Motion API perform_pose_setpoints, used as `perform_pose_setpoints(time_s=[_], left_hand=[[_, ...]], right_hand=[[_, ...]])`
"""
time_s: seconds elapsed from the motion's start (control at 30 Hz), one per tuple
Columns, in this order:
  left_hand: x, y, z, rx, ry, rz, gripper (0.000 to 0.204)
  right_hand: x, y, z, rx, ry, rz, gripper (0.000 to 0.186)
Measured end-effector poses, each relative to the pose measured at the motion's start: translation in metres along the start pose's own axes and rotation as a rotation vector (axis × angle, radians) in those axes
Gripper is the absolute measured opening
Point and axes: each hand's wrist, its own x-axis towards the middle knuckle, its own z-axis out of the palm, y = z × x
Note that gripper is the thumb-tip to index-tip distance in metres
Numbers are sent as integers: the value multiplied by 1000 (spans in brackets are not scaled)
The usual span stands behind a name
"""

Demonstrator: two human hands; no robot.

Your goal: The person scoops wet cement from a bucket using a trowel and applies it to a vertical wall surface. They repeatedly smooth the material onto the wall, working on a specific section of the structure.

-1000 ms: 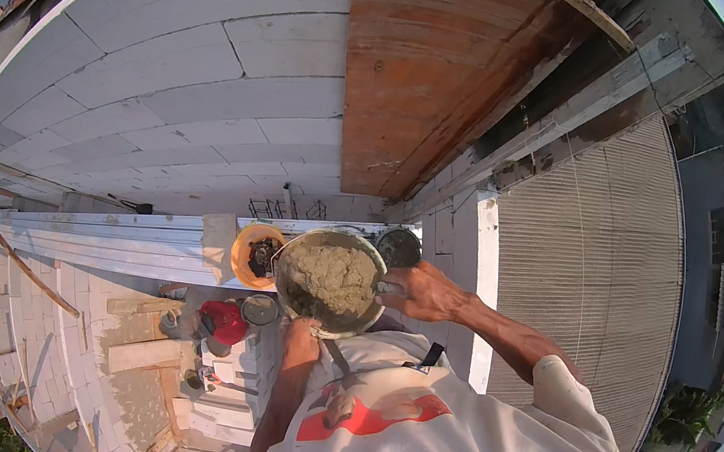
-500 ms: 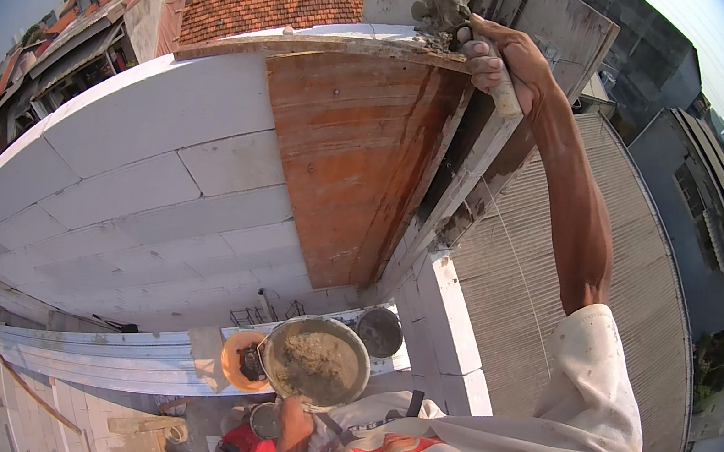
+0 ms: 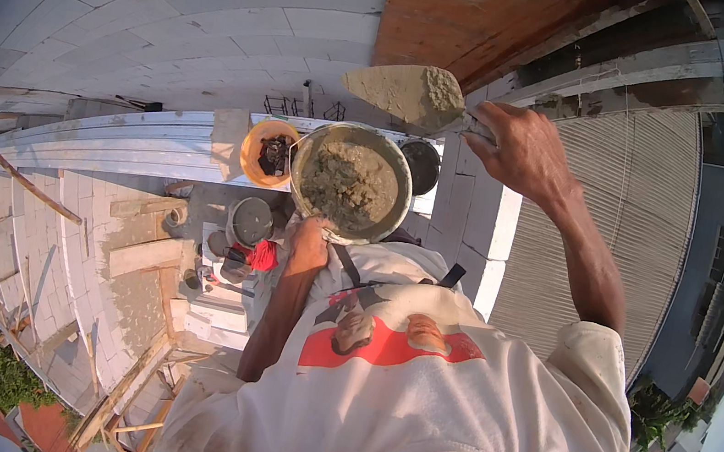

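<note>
My right hand point(image 3: 525, 152) is wrapped round the handle of a trowel point(image 3: 390, 89). Its pointed blade lies to the left of the hand, smeared with grey mortar, and a small lump sits near the handle end. Below the blade, close to my body, is a bucket point(image 3: 409, 186) partly filled with wet, lumpy mortar point(image 3: 351, 174). At the bucket's near rim, my left hand point(image 3: 310, 243) has its fingers closed on the edge. Trowel and mortar are apart.
An orange bucket point(image 3: 250, 147) with dark contents stands left of the mortar, a dark bucket point(image 3: 424, 168) right. A white block wall point(image 3: 218, 2) and a brown plywood panel point(image 3: 466, 14) rise ahead. Right of a block ledge point(image 3: 493, 217) lies a corrugated roof point(image 3: 593, 231), lower down.
My right hand and the trowel have come down from the wall top to above the mortar bucket. The view has tilted downward. My left hand still grips the bucket.
</note>
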Motion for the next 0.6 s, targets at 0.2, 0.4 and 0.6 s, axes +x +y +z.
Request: perform_pose_setpoints(time_s=[0.2, 0.4, 0.6], left_hand=[[-49, 36, 52, -154, 88, 115, 38], [-58, 45, 56, -67, -26, 149, 36], [-69, 53, 55, 423, -151, 510, 31]], right_hand=[[3, -21, 167, -384, -261, -47, 19], [29, -2, 227, -177, -420, -171, 21], [29, 5, 248, 30, -470, -227, 28]])
